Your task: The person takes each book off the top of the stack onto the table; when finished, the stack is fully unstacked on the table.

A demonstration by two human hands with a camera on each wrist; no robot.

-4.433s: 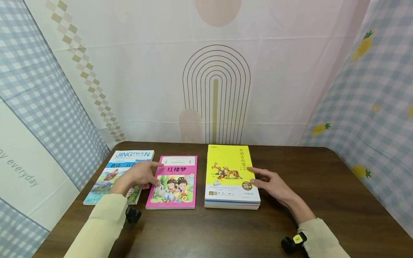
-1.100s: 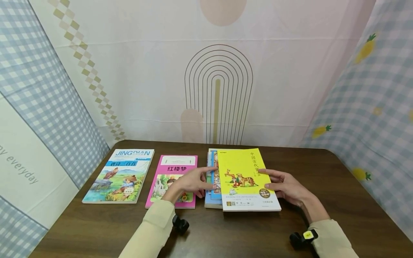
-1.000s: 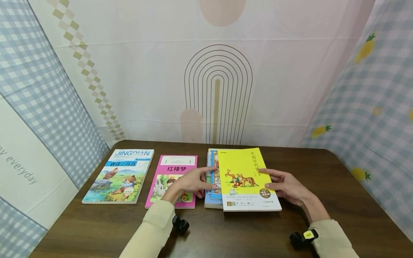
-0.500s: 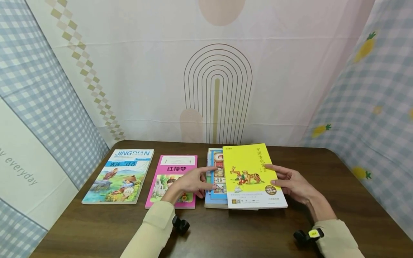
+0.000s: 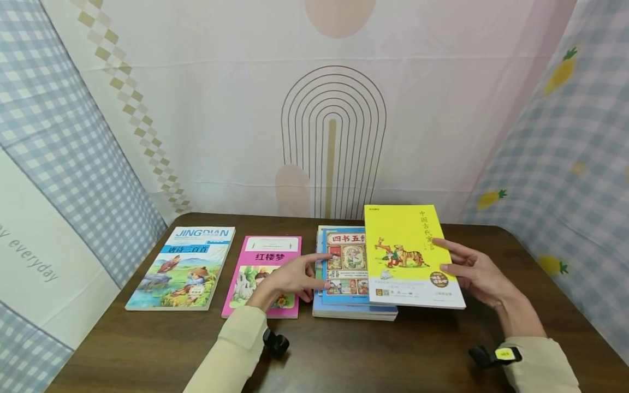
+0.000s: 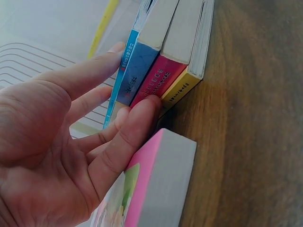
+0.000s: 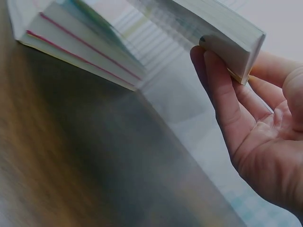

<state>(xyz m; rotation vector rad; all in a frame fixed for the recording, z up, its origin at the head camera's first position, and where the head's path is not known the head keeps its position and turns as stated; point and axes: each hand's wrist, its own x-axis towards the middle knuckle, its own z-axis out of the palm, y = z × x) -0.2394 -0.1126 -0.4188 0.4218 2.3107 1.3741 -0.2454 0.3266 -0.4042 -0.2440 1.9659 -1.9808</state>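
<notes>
My right hand pinches the right edge of a yellow book with a tiger and giraffe on its cover. The right wrist view shows that book raised above the table, with fingers beneath it. Its left part overlaps a stack in the head view. A blue book with red-framed pictures tops that stack. My left hand rests against the stack's left side, fingers extended. In the left wrist view, fingertips touch the spines, among them a red spine and a yellow one.
A pink book lies left of the stack, partly covered by my left hand. Farther left is a blue-and-white book with a landscape cover. All rest on a dark brown wooden table, with a patterned cloth hanging behind it.
My right hand has drawn the yellow book off the stack, up and to the right, uncovering more of the blue book. Earlier my left hand was over the two left books; it then moved to the stack.
</notes>
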